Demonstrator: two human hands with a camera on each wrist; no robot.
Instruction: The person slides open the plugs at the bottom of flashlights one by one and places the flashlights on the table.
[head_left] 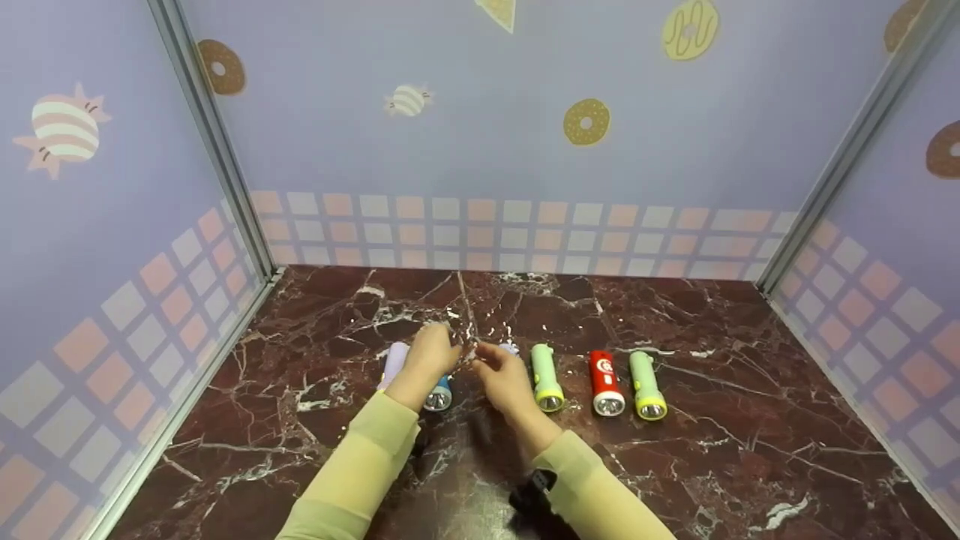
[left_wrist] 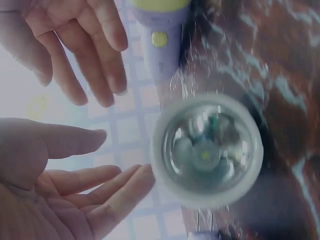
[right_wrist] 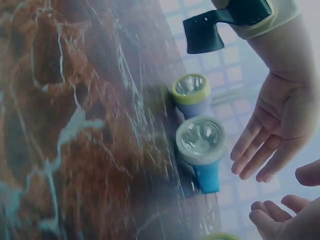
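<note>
My left hand hovers just beyond a blue flashlight with a pale lens ring. My right hand faces it, a small space apart. Both wrist views show relaxed fingers and bare palms: the left hand and right hand hold nothing. A purple flashlight lies left of the left hand, partly hidden by it. Another purple one is mostly covered by the right hand. In the left wrist view, the blue flashlight's lens is close to the camera.
To the right stand a green flashlight, a red flashlight and a second green flashlight, lenses toward me. They lie on a dark red marbled table. Patterned panels enclose the back and sides.
</note>
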